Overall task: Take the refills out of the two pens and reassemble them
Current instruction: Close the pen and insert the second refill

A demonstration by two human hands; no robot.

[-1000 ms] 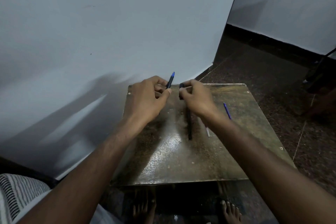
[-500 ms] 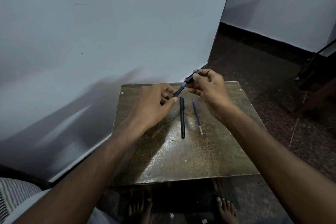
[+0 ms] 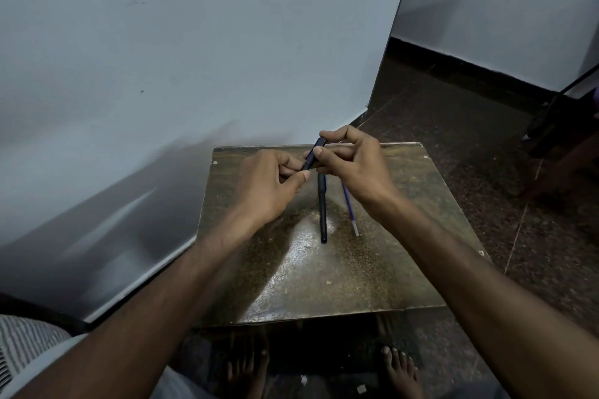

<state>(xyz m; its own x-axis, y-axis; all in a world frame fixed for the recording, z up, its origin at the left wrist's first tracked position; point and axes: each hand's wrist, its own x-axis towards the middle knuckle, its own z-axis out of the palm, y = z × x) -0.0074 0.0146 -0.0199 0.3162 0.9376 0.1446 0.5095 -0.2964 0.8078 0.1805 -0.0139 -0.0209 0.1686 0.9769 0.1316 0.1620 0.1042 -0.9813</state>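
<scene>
Both hands hold one dark blue pen (image 3: 313, 154) tilted above the far part of the small table (image 3: 405, 269). My left hand (image 3: 270, 186) pinches its lower end and my right hand (image 3: 351, 165) grips its upper end between thumb and fingers. A second black pen (image 3: 322, 207) lies lengthwise on the table just below the hands. To its right lies a thin blue refill (image 3: 350, 210) with a pale tip, its far end hidden under my right hand.
The brownish glossy table stands against a white wall (image 3: 194, 58) on the left. Dark speckled floor (image 3: 486, 139) extends to the right, with dark furniture legs (image 3: 564, 113) at the far right. My bare feet (image 3: 398, 369) show beneath the table's near edge.
The hands have closed in on each other along the pen, which now tilts more upright. The black pen and refill on the table have not moved.
</scene>
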